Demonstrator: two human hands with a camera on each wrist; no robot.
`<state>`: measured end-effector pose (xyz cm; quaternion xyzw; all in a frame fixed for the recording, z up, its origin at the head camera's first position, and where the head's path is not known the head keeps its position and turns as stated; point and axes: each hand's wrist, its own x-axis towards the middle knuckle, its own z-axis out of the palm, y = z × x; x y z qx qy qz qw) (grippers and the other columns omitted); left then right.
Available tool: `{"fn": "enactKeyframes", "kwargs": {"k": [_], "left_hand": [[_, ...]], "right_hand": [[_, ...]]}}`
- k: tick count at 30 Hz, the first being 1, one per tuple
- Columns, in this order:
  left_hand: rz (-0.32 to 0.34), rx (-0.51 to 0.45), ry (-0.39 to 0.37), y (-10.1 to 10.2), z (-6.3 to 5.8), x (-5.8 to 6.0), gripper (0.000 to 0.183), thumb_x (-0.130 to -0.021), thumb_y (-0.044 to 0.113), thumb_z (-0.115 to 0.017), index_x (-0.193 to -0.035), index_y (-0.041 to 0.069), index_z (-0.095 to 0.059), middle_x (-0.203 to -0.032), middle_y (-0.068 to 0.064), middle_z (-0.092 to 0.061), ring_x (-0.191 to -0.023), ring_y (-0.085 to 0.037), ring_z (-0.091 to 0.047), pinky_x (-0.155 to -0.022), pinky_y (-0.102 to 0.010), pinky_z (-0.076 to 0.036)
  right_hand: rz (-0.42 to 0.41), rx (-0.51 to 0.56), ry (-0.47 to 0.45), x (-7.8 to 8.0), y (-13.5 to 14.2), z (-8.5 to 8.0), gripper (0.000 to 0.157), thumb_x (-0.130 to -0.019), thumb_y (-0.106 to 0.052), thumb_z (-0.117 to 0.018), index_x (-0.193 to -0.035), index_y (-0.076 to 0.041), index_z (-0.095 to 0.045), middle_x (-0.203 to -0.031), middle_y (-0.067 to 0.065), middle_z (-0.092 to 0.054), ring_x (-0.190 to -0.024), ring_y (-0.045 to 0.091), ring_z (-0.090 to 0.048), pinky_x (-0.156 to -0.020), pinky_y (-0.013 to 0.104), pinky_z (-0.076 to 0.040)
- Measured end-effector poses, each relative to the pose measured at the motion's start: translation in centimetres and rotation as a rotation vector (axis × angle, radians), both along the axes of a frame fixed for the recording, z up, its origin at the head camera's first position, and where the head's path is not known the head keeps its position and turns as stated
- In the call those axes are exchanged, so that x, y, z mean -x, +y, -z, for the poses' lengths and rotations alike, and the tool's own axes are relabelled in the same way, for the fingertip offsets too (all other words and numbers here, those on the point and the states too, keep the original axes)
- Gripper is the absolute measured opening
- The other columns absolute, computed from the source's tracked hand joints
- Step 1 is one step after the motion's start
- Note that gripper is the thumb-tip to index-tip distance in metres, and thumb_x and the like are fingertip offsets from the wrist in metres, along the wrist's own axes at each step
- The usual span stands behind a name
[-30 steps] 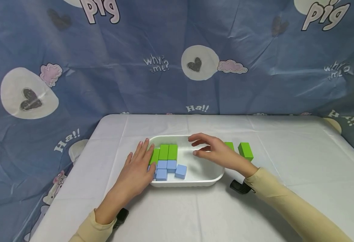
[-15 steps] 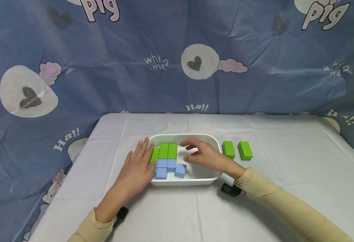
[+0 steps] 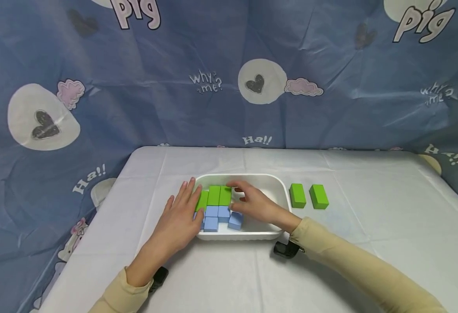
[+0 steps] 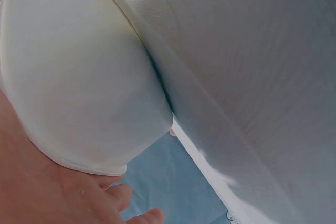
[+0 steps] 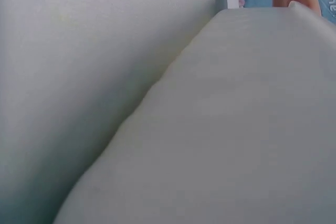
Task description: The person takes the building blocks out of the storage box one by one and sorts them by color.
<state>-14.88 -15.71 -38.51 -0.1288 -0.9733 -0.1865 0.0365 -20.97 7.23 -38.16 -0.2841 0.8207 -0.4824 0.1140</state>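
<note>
My left hand lies with fingers extended along the left end of a white tray. In the left wrist view, part of that hand is against the tray's outer wall. My right hand reaches over the tray from the right, its fingers bent with a gap to the thumb. Index fingertip and thumb are at the far and near ends of the rightmost green block. Two more green blocks stand beside it. Several blue cubes lie nearer me; one blue cube is slightly turned, under the right thumb.
Two green blocks stand on the white tablecloth right of the tray. A blue patterned cloth hangs behind the table. The right wrist view is mostly the tray's outer wall.
My right hand has moved left across the tray, from its bare right part to the rightmost green block. My left hand has stayed at the tray's left end.
</note>
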Motion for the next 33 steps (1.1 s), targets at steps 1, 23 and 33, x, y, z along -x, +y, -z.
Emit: {"fn": "enactKeyframes", "kwargs": {"k": [1, 23, 33], "left_hand": [[0.0, 0.0, 0.0, 0.07, 0.03, -0.01, 0.062, -0.101, 0.03, -0.044, -0.155, 0.004, -0.028, -0.164, -0.011, -0.008, -0.15, -0.027, -0.003, -0.113, -0.061, -0.013], [-0.001, -0.001, 0.025, 0.26, -0.04, -0.07, 0.061, -0.1, 0.026, -0.047, -0.154, 0.003, -0.031, -0.163, -0.013, -0.012, -0.149, -0.029, -0.008, -0.112, -0.063, -0.017], [-0.004, 0.0, 0.035, 0.27, 0.03, -0.09, 0.061, -0.1, 0.026, -0.048, -0.153, 0.002, -0.031, -0.163, -0.013, -0.013, -0.149, -0.03, -0.008, -0.111, -0.063, -0.018]], "right_hand": [[-0.003, -0.001, -0.006, 0.1, 0.03, 0.1, 0.054, -0.089, 0.0, -0.065, -0.139, 0.005, -0.045, -0.142, 0.019, -0.046, -0.132, 0.042, -0.043, -0.104, 0.049, -0.041], [0.026, -0.006, -0.01, 0.77, -0.3, 0.52, 0.056, -0.078, 0.01, -0.074, -0.13, 0.008, -0.053, -0.133, 0.022, -0.046, -0.114, 0.04, -0.056, -0.092, 0.037, -0.052], [0.015, 0.008, -0.028, 0.85, -0.1, 0.61, 0.057, -0.075, 0.009, -0.078, -0.127, 0.008, -0.055, -0.131, 0.021, -0.046, -0.112, 0.039, -0.057, -0.091, 0.038, -0.052]]}}
